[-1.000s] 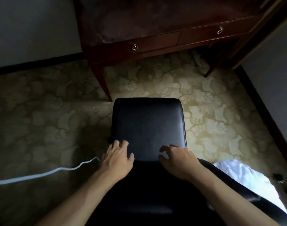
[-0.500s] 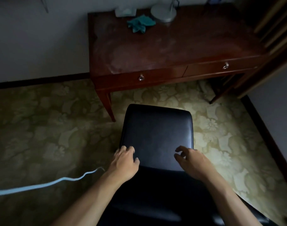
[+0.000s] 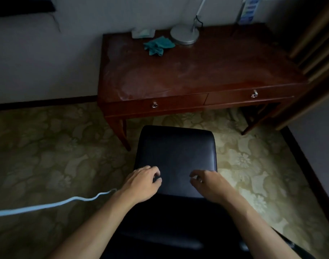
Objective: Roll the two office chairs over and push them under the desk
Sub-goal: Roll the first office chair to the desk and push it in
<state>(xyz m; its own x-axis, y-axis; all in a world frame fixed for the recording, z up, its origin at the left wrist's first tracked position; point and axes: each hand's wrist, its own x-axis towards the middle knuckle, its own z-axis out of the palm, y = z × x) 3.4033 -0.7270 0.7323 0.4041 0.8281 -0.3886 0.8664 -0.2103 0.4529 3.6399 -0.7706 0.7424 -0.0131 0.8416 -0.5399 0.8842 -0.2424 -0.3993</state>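
Under both curled hands, left hand (image 3: 141, 184) and right hand (image 3: 209, 185), black chair (image 3: 176, 154), gripped.

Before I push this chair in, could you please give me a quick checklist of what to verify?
1. Left hand grips the chair backrest: ok.
2. Right hand grips it too: ok.
3. Chair lined up with the gap under the desk: ok, though close to the left desk leg.
4. Carpet ahead free of obstacles: ok.
5. White cable away from the wheels: cannot tell.
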